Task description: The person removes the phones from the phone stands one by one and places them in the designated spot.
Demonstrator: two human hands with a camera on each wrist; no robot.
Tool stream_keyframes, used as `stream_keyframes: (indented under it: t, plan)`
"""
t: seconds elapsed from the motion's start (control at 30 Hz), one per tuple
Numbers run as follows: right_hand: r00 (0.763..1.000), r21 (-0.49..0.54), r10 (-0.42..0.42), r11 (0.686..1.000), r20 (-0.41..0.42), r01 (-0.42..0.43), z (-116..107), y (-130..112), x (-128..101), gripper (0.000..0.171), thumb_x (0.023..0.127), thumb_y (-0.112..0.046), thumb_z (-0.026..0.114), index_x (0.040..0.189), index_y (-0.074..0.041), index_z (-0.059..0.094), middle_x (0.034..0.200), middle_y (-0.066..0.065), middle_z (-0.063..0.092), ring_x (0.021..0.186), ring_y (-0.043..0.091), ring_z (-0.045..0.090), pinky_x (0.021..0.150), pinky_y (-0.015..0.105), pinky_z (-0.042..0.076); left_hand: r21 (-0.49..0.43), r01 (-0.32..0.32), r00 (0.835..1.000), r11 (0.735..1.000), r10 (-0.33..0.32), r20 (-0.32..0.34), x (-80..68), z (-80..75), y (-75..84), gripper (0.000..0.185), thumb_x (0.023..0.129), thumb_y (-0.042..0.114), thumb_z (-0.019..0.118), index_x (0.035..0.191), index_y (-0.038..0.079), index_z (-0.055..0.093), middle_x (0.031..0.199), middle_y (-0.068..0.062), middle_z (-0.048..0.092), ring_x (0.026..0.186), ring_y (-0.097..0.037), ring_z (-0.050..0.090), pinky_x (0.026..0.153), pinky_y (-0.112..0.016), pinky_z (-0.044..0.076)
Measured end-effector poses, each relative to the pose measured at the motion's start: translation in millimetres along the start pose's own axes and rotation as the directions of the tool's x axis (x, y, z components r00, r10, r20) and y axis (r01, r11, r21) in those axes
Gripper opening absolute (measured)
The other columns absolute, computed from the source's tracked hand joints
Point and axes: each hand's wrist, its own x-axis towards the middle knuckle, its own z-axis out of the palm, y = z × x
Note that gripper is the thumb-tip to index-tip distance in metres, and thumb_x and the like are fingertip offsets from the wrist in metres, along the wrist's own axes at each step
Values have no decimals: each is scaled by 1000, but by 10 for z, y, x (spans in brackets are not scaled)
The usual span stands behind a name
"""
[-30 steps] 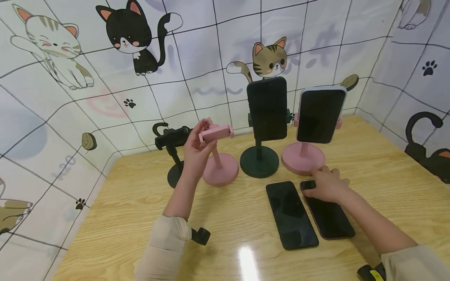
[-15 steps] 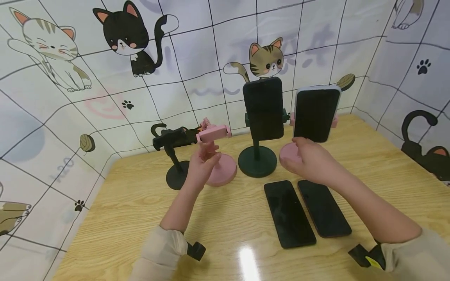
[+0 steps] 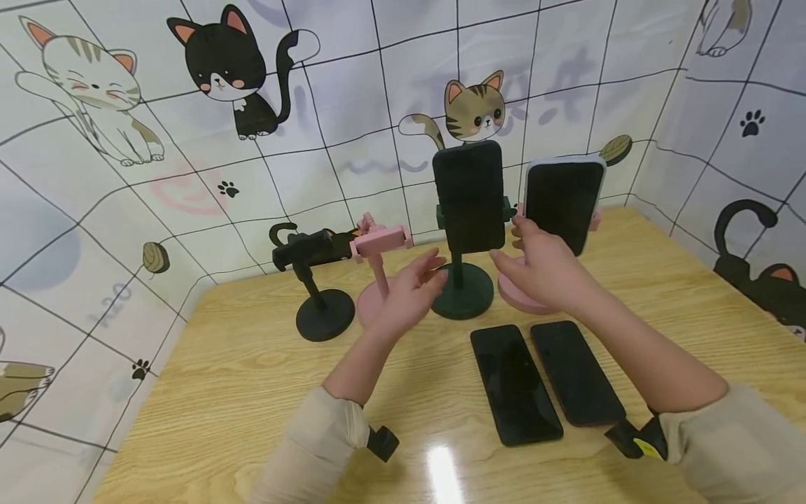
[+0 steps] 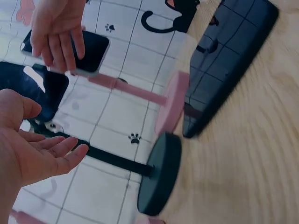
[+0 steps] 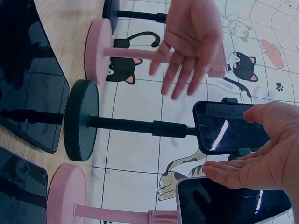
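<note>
- Left hand point(image 3: 409, 292): fingers loose, grips nothing — near green stand point(image 3: 462, 297).
- Right hand point(image 3: 549, 271): thumb and fingers apart, grips nothing — beside upright phone point(image 3: 469, 197), contact unclear.
- Upright phone sits in green stand's clamp.
- Pale-edged phone point(image 3: 562, 196) in right pink stand point(image 3: 525, 301), partly behind right hand.
- Two flat phones point(image 3: 516, 385) side by side on table point(image 3: 220, 392).
- Left pink stand point(image 3: 380, 241), then black stand point(image 3: 325, 316), further left.
</note>
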Motion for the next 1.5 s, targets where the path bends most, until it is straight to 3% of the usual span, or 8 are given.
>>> stream_keyframes:
  t: [0.33, 0.47, 0.6, 0.7, 0.9, 1.07, 1.3, 1.5]
  plan:
    - [999, 73, -27, 997, 22, 26, 57, -21, 84, 80, 94, -27, 46, 139, 6, -11, 138, 32, 28, 122, 41, 37, 95, 52, 33, -5, -49, 997, 999, 48, -59, 180, 103, 198, 76, 90, 18, 54, 145, 18, 2, 145, -8, 27, 125, -22, 39, 98, -41, 36]
    - [999, 91, -44, 995, -11, 45, 104, -5, 123, 83, 93, -25, 46, 139, 1, -19, 102, 26, 58, 118, 41, 41, 94, 51, 36, -27, -84, 992, 996, 81, -95, 226, 115, 256, 80, 89, 18, 56, 145, 20, 0, 144, -9, 25, 124, -23, 40, 94, -39, 40]
    - [999, 95, -33, 995, -20, 34, 143, 8, 165, 82, 94, -25, 44, 138, -3, -23, 65, 14, 54, 79, 34, 61, 75, 43, 47, 4, -108, 986, 994, 108, -127, 273, 126, 280, 83, 87, 21, 60, 145, 25, 1, 143, -5, 27, 120, -21, 45, 88, -36, 45]
    - [998, 74, -45, 996, -35, 47, 156, 21, 188, 78, 95, -22, 41, 138, -3, -21, 61, 11, 50, 50, 22, 51, 58, 36, 43, -16, -127, 983, 992, 124, -137, 303, 137, 276, 81, 87, 17, 59, 144, 27, 3, 139, -5, 30, 115, -22, 50, 82, -33, 49]
    - [986, 52, -110, 992, -127, 118, 177, 37, 222, 61, 95, -9, 36, 138, 3, -5, 54, 8, 42, 40, 18, 40, 47, 32, 36, -113, -184, 975, 976, 167, -145, 349, 168, 268, 68, 90, 4, 52, 142, 21, 11, 127, -14, 35, 103, -27, 57, 72, -32, 52]
    - [973, 33, -141, 988, -184, 149, 187, 35, 244, 49, 94, -4, 35, 132, 6, 6, 54, 8, 39, 37, 16, 36, 43, 30, 33, -89, -188, 971, 978, 172, -165, 344, 170, 290, 60, 91, 2, 48, 139, 16, 14, 124, -17, 37, 102, -29, 58, 74, -33, 52]
    - [981, 61, -105, 991, -165, 116, 145, 15, 229, 46, 95, -5, 36, 131, 5, 10, 54, 10, 41, 39, 19, 40, 45, 32, 35, -85, -199, 968, 976, 182, -175, 202, 162, 469, 52, 91, -2, 46, 135, 5, 18, 119, -23, 39, 100, -35, 58, 74, -38, 51]
    - [988, 42, -89, 995, -123, 95, 96, 15, 186, 50, 94, -6, 41, 135, 7, 14, 63, 14, 51, 61, 28, 57, 60, 39, 45, -97, -241, 957, 966, 219, -192, 162, 186, 470, 48, 90, -4, 47, 131, 3, 22, 117, -24, 40, 103, -35, 56, 73, -40, 51]
